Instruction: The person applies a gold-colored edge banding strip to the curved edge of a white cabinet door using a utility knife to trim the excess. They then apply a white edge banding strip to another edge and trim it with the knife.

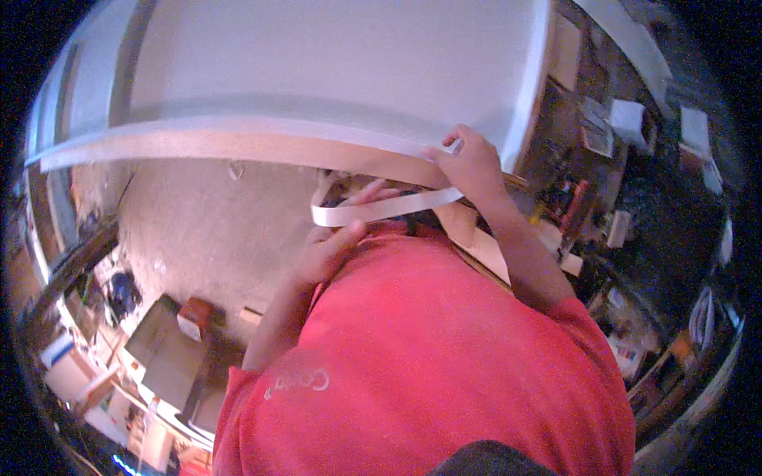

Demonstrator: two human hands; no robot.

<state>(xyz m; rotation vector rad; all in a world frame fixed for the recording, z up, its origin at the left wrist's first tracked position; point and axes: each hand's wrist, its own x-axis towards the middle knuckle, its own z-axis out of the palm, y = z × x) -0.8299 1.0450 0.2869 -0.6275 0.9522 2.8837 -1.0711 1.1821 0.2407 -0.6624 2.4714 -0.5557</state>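
A narrow white strip point(389, 208), pale and flexible like edge banding, runs between my hands and bends back in a loop near the left one. My right hand point(476, 163) is at the near right part of a large white panel point(333, 63), fingers pinched on the strip beside the panel's edge. Lower and closer to my body, my left hand point(337, 246) has the strip passing between its thumb and fingers; it is slightly blurred and the strip partly covers it. Along the panel's near side runs a bare wood-coloured edge point(238, 145).
Concrete floor point(206, 214) shows below the panel on the left. A dark-topped stand point(167, 341) with a reddish-brown object point(194, 317) is at lower left. To the right lie cluttered tools and white boxes point(627, 119). A light board point(476, 238) leans beside my right forearm.
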